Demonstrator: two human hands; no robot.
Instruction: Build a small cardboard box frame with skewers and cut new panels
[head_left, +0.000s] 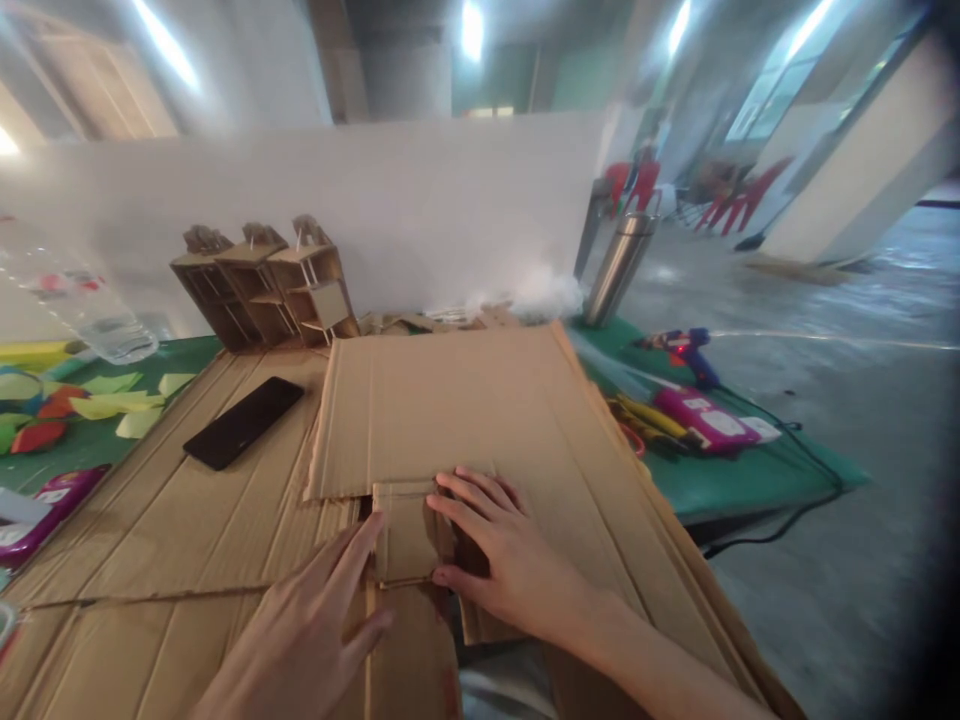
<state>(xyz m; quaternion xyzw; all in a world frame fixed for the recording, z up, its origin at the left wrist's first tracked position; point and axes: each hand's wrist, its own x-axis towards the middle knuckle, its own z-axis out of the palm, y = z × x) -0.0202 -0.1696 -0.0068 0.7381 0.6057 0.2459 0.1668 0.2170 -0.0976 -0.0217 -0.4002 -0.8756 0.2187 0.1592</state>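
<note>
In the head view a small square cardboard piece (406, 535) lies between my two hands, over the lower part of a large cardboard sheet (457, 400). My left hand (311, 620) has its fingers stretched out, with the fingertips against the left edge of the square and the thumb apart. From the right, my right hand (502, 550) reaches over with spread fingers. Its fingertips and thumb touch the square's right side; what lies under the palm is partly hidden. Neither hand is wrapped round anything.
A black phone (244, 422) rests on the cardboard at left, below a small cardboard shelf model (266, 290). A water bottle (82, 300) and coloured paper scraps (112, 402) are farther left. At right stand a steel flask (619, 268), a glue gun (686, 352), pliers (652, 420) and a magenta pack (705, 418).
</note>
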